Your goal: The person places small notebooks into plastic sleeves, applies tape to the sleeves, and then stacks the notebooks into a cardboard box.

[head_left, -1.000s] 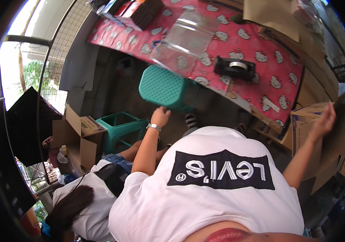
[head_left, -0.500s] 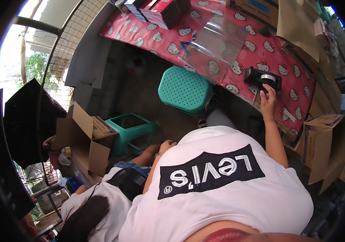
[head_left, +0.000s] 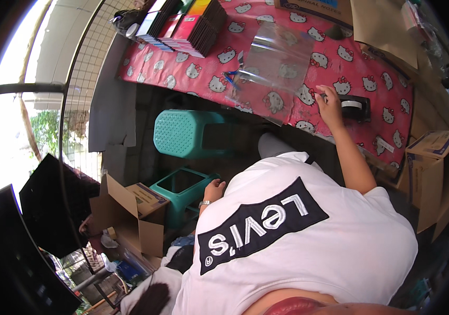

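Note:
My right hand [head_left: 331, 107] is over the near part of the table, just left of a black tape dispenser [head_left: 360, 109] with a pale roll in it. Its fingers are bent but apart, and no held thing shows; a thin clear strip could not be made out. My left hand [head_left: 214, 190] hangs low by my side, close to a green plastic stool [head_left: 182, 180], fingers loosely bent and apart. Beyond the right hand lies a stack of clear plastic sheets or sleeves [head_left: 277, 55]. Something small and blue [head_left: 231, 79] rests at its left edge.
A pink patterned cloth covers the table [head_left: 216, 84]. Stacked notebooks [head_left: 190, 31] stand at its far left. Open cardboard boxes [head_left: 153, 236] are at lower left and on the right [head_left: 424, 168]. Another green stool [head_left: 179, 134] is tipped before the table. A person [head_left: 148, 294] is at lower left.
My right hand has moved left, away from the tape dispenser. The stool before the table has shifted left and tipped, showing its side. My view has turned somewhat.

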{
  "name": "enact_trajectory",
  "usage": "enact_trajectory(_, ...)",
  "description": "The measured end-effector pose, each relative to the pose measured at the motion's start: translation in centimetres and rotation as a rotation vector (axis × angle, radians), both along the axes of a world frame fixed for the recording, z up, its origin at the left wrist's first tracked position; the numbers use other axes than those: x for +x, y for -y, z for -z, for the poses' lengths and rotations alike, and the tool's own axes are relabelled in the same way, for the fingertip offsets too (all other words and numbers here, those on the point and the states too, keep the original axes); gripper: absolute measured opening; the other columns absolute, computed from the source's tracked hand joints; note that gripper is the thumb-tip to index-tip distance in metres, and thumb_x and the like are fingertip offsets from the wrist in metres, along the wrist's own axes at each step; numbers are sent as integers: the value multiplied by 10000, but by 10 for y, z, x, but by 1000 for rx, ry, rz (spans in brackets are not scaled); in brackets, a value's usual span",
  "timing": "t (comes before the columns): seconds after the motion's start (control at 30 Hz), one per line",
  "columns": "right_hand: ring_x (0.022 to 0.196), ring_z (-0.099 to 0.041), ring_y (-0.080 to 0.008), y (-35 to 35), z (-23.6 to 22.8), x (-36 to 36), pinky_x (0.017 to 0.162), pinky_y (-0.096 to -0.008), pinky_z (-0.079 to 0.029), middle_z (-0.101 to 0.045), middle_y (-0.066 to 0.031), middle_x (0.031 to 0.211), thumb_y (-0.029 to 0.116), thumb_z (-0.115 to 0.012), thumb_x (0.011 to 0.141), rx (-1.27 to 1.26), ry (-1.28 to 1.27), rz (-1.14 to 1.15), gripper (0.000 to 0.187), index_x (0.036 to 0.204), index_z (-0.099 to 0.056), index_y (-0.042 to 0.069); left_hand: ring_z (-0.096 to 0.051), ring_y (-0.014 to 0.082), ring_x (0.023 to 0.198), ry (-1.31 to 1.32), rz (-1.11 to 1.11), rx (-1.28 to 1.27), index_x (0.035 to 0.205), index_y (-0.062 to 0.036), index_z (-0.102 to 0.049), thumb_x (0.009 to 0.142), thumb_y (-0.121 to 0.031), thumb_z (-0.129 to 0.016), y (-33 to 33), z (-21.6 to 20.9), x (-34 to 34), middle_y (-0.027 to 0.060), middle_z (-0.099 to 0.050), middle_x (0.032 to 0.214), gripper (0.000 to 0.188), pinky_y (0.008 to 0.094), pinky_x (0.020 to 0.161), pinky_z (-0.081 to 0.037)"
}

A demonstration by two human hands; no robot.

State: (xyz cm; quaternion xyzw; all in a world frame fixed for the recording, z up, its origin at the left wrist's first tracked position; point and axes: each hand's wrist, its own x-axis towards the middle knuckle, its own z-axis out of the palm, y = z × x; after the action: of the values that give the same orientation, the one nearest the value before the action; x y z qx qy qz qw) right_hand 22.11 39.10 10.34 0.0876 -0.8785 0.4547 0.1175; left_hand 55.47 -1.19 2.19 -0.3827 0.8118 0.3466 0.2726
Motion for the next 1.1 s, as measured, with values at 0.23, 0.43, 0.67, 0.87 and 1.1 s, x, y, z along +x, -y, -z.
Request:
enact_trajectory(0.23, 890, -603, -284, 27, 33, -81, 810, -361, -472, -627, -125, 929, 103, -634, 820, -65, 101, 33, 180, 984, -641, 29, -640, 311, 1003, -8, 87, 46, 1184, 14, -589, 837, -333, -655, 61, 20, -88, 197, -661, 1066, 496, 366, 878, -491)
enact_trajectory(0.43, 813, -602, -218, 63, 9, -148, 693, -308, -491, -610, -96, 909, 73, -638, 819, -138, 82, -4, 178, 994, -642, 36, -635, 186, 870, -322, -89, 39, 1110, 4, -629, 868, -246, -636, 93, -79, -255, 97, -672, 964, 348, 301, 768, -489)
enact_trajectory(0.67, 741, -595, -135, 115, -32, -207, 667, -253, -477, -623, -57, 925, 75, -618, 869, -154, 64, -71, 183, 1045, -639, 34, -547, 60, 635, -1026, -277, 40, 896, 16, -671, 904, -156, -605, 165, -180, -446, 21, -642, 774, 184, 203, 577, -439)
enact_trajectory(0.87, 774, -649, -176, 190, -71, -236, 693, -283, -513, -662, -96, 905, 99, -612, 871, -328, 202, -95, 191, 1036, -645, 11, -556, 66, 696, -1163, -125, 192, 1008, -20, -679, 877, -163, -615, 288, -236, -641, -10, -612, 808, 204, 202, 629, -445)
enact_trajectory(1.1, 691, -603, -117, 388, -91, -334, 659, -261, -495, -647, -50, 784, 176, -594, 888, -622, 442, -382, 245, 998, -641, -38, -566, 107, 708, -528, 91, 301, 996, -25, -697, 833, -240, -637, 402, -174, -808, 14, -652, 824, 277, 257, 657, -455)
